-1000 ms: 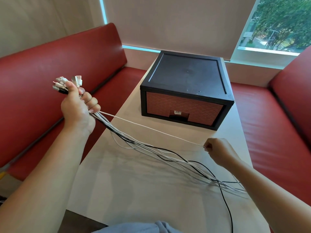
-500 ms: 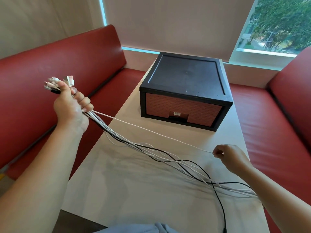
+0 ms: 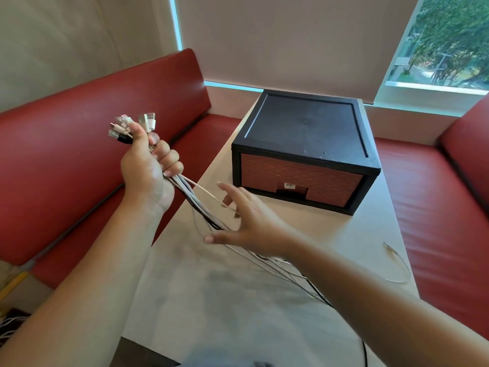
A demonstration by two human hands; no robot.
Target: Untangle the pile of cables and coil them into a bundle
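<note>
Red upholstered benches flank you: one bench (image 3: 79, 160) on your left with a tall backrest, another (image 3: 436, 207) on your right. Between them runs a pale, matte surface (image 3: 211, 300), long and narrow, reaching towards the window (image 3: 449, 41), where green trees show outside. A light roller blind (image 3: 291, 35) covers most of the wall ahead. At the far end of the surface stands a black storage box (image 3: 304, 128) with a single drawer whose front carries a brick pattern.

Your left hand (image 3: 148, 170) is raised above the left edge of the surface, its fingers (image 3: 169, 154) curled tightly round the cables (image 3: 190, 200). You hold them just below their plugs (image 3: 146, 120), which fan out above your fist, silvery metal ends on white bodies and one black. From under your fist the strands, mostly white with a black one among them, hang in a loose sheaf. They slant down to the surface, pass beneath your right arm and trail towards its near right edge, spreading apart as they go.

Your right hand (image 3: 246, 221) hovers over that sheaf, palm turned left and fingers (image 3: 227, 188) spread wide and straight. Whether they touch a strand, you cannot tell.

One thin white cable (image 3: 394, 250) lies by itself in a curve near the right edge, well apart from the rest.
</note>
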